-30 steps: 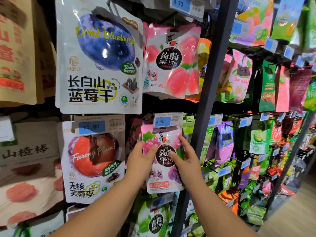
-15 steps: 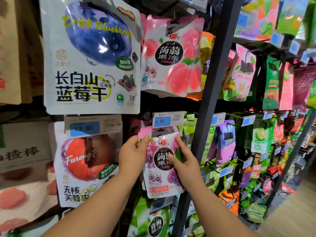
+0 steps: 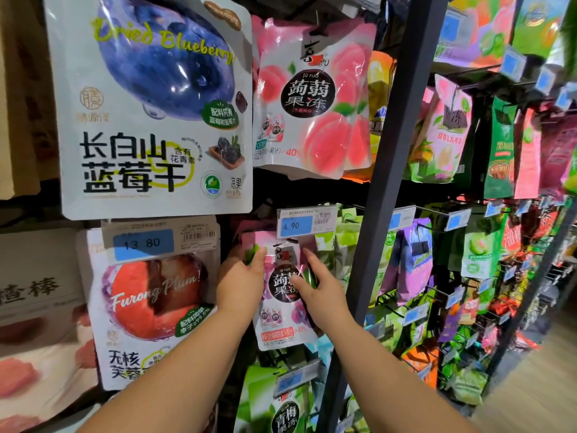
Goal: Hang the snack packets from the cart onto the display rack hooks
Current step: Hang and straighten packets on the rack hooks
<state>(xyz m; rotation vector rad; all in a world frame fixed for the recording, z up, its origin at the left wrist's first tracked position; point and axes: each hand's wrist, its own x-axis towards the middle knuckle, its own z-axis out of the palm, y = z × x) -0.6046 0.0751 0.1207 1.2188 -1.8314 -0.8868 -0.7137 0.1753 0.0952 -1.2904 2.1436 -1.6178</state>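
A pink and purple grape jelly packet (image 3: 281, 320) hangs upright just under the 4.90 price tag (image 3: 296, 225) on the display rack. My left hand (image 3: 240, 279) holds its upper left edge, thumb on the front. My right hand (image 3: 315, 289) holds the upper right side, thumb across the black round label and fingers behind the edge. The packet's top sits behind the price tag, so the hook itself is hidden. The cart is out of view.
A large dried blueberry bag (image 3: 150, 104) and a peach jelly packet (image 3: 315, 98) hang above. A plum bag (image 3: 150, 307) with a 13.80 tag hangs at left. A dark upright post (image 3: 384, 195) stands right of the hands, with several more hooks of packets beyond it.
Both hands have slid the grape packet up and back towards the rack, so its top now sits under the 4.90 tag. The camera has come closer.
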